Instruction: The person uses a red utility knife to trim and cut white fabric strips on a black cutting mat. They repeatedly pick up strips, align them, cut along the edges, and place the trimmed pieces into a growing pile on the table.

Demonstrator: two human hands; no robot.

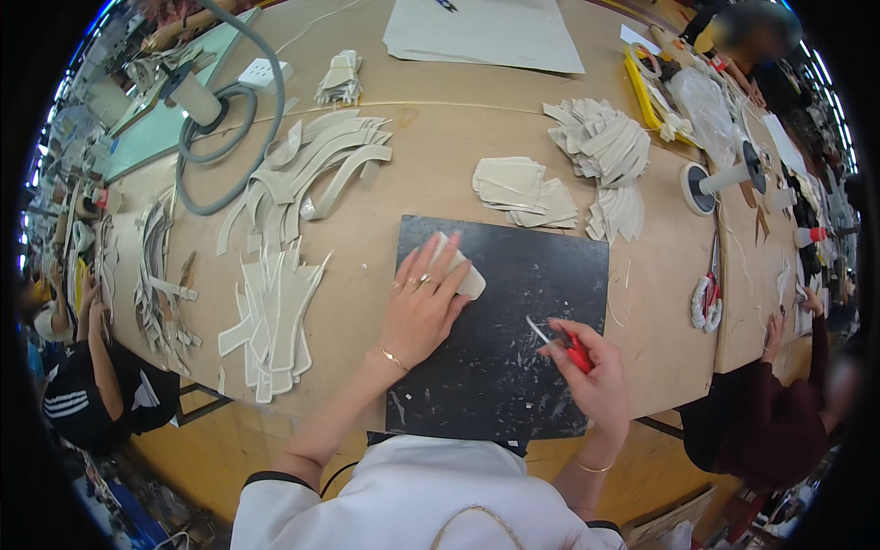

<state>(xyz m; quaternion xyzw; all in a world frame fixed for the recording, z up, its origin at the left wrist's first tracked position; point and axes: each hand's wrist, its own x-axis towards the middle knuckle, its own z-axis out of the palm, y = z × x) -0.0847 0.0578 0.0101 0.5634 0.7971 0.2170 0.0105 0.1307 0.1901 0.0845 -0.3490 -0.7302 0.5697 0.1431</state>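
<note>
My left hand lies with fingers stretched flat over a cream rounded piece, pressing it onto a black cutting mat. The hand covers much of the piece. In my right hand, at the right part of the mat, is a small red-handled tool that looks like snips. My fingers are closed round its handles. A thin pale curved sliver shows by its tip; whether it is blade or trimming I cannot make out. The two hands are apart.
Cream strips lie in piles at left, with curved bands beyond. Stacked cut pieces and a fanned pile lie beyond the mat. Red-handled scissors rest at right, near a spool. A grey hose loops far left. Co-workers sit either side.
</note>
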